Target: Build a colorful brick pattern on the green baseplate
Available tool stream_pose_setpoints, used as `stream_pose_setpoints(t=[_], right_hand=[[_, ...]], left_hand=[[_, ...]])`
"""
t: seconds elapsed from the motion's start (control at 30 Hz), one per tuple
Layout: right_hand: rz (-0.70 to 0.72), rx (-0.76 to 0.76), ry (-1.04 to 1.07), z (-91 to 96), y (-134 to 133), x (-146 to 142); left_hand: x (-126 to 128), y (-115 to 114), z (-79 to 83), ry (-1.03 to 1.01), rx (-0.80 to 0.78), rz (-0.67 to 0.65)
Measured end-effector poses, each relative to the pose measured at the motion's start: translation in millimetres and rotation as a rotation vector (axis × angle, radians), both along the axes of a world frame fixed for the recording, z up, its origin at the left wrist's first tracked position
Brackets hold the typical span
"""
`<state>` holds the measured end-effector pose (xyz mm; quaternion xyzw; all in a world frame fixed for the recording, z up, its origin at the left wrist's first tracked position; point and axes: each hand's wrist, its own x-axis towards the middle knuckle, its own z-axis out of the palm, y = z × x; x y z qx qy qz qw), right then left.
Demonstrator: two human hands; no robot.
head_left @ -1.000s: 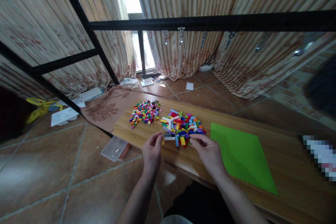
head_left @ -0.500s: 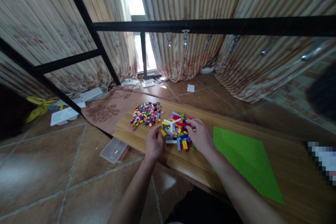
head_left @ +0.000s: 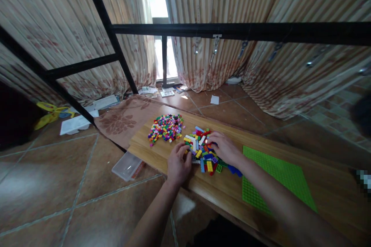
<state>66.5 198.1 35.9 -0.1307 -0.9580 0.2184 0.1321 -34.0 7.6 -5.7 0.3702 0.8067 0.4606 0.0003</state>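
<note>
Head view: we see the curtain [head_left: 226, 0] behind the floor [head_left: 87, 177], and the table [head_left: 330, 185] running across in front of us. On its right part lies the plate [head_left: 281, 168], flat, studs up, partly hidden by our right forearm. Left of the plate sits the large-brick pile [head_left: 199, 152]; beyond that, farther left, lies the small-brick pile [head_left: 166, 127]. The box [head_left: 127, 166] is on the floor by the table's left end.

We judge three faults possible. A sweep of the right wrist could push the blue bricks [head_left: 234, 170] against the plate. Pulling toward us could carry the yellow brick [head_left: 209, 166] to the near edge and over. Spreading the large-brick pile leftward could mix it with the small-brick pile, since the gap is narrow.

Our left hand [head_left: 179, 162] is at the left side of the large-brick pile, fingers curled; we cannot tell whether it grips a brick. Our right hand [head_left: 224, 148] reaches over the right side, fingertips bent down among the bricks; its grip is likewise hidden. The pile thus lies between both hands, with the yellow brick on its near side and the blue bricks below the right wrist.
</note>
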Motion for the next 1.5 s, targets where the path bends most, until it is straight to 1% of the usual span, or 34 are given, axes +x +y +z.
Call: stream_pose_setpoints(t=[0.07,0.13,0.23,0.3,0.37,0.43,0.5,0.63,0.77,0.9,1.0,1.1,1.17,1.23,1.37,1.5], right_hand=[[-0.015,0.001,0.002,3.4,3.8,3.0],[-0.053,0.007,-0.003,6.5,7.6,-0.4],[-0.135,0.009,0.005,7.0,14.3,-15.7],[-0.190,0.012,0.018,3.9,18.8,-28.5],[-0.216,0.010,0.029,-1.1,21.9,-39.5],[-0.205,0.000,0.027,-6.7,22.9,-46.4],[-0.164,-0.017,0.014,-11.6,21.7,-48.8],[-0.072,-0.056,0.000,-15.9,17.2,-43.2],[-0.024,-0.097,0.011,-12.0,15.3,-30.3],[-0.052,-0.121,0.039,-4.0,15.8,-24.3],[-0.089,-0.124,0.069,-0.4,15.0,-34.0],[-0.106,-0.106,0.073,-2.0,10.8,-53.2],[-0.098,-0.092,0.054,-4.9,6.2,-65.5],[-0.061,-0.083,0.025,-7.4,0.9,-73.2],[0.016,-0.065,-0.027,-7.1,-6.1,-73.0],[0.031,-0.037,-0.053,-2.1,-8.3,-67.5]], left_hand=[[0.8,-0.5,1.9,0.001,-0.011,0.002],[1.3,-0.9,2.9,0.001,-0.012,0.003],[1.5,-1.4,2.3,0.007,0.001,0.002],[1.3,-1.6,1.0,0.002,0.006,0.007],[1.0,-1.8,-0.2,-0.013,0.005,0.010],[0.9,-1.8,-0.8,-0.023,0.010,0.013],[1.0,-1.9,-0.9,-0.025,0.020,0.015],[1.5,-2.0,0.1,-0.021,0.030,0.011],[2.0,-1.8,1.9,-0.014,0.038,0.014],[2.8,-1.4,4.1,-0.023,0.050,0.014],[2.9,-1.0,4.6,-0.043,0.075,0.025],[2.1,-0.6,3.4,-0.054,0.076,0.030],[1.4,-0.4,2.0,-0.054,0.070,0.031],[1.0,-0.4,0.9,-0.043,0.066,0.027],[1.5,-0.6,0.1,-0.028,0.068,0.016],[2.2,-0.6,-0.3,-0.038,0.070,0.021]])
